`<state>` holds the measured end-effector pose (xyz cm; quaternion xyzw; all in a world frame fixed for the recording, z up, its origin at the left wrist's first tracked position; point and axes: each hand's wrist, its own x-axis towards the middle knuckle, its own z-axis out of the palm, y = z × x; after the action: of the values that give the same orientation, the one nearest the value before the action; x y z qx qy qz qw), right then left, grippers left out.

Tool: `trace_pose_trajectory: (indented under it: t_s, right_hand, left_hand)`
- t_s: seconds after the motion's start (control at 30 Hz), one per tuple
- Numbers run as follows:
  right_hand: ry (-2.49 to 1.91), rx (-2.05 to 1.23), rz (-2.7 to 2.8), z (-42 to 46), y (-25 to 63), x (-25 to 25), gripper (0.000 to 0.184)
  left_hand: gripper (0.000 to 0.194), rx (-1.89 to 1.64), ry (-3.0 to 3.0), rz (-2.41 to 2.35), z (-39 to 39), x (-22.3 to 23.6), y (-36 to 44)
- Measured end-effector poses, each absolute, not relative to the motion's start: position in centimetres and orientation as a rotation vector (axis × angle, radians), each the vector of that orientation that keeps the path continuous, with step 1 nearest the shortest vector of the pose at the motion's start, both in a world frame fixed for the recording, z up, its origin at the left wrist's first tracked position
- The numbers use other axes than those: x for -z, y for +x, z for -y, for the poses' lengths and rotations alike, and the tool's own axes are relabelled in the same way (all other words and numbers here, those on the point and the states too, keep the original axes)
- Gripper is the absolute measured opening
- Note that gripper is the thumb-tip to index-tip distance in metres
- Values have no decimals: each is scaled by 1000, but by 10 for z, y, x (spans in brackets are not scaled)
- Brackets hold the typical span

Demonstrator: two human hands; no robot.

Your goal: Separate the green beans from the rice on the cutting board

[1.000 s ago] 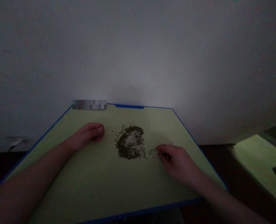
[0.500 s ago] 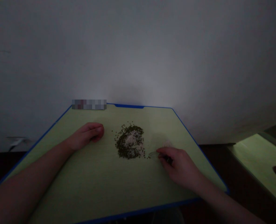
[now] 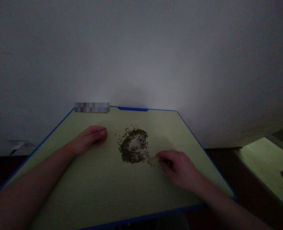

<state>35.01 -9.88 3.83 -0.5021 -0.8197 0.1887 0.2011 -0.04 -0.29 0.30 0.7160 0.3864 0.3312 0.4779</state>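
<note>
A heap of small dark green beans mixed with pale grains [image 3: 134, 145] lies mid-table, with loose beans scattered around its edge. To its right, my right hand [image 3: 177, 167] is closed in a pinch on a small tool with a thin, curved, pale outline [image 3: 152, 158]; its kind is too dim to make out. The tool's tip reaches the heap's lower right edge. Left of the heap, my left hand [image 3: 92, 138] rests on the table, fingers curled in; whether anything is inside is hidden. A faint patch of pale grains [image 3: 172, 146] shows just behind my right hand.
The light tabletop [image 3: 103, 188] has a blue rim and stands against a grey wall [image 3: 141, 57]. A blurred-out strip [image 3: 92, 107] lies at the back left corner. Another light surface [image 3: 270, 169] is off to the right, and a socket with a plug [image 3: 17, 147] sits low left.
My right hand has moved a little left, bringing the tool's tip from just beside the heap to its lower right edge. My left hand stays in place.
</note>
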Motion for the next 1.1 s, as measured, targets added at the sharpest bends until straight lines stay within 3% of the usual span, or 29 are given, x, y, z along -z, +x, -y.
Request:
trace_pose_trajectory:
  t_s: [0.47,1.1]
  right_hand:
    - [-1426,-809,2180,94,341,-34,32]
    - [-1285,-898,2401,112,309,-45,35]
  left_hand:
    - [40,-830,1697,-942,3,-3,1]
    - [37,-802,1724,-954,2,-1,-1]
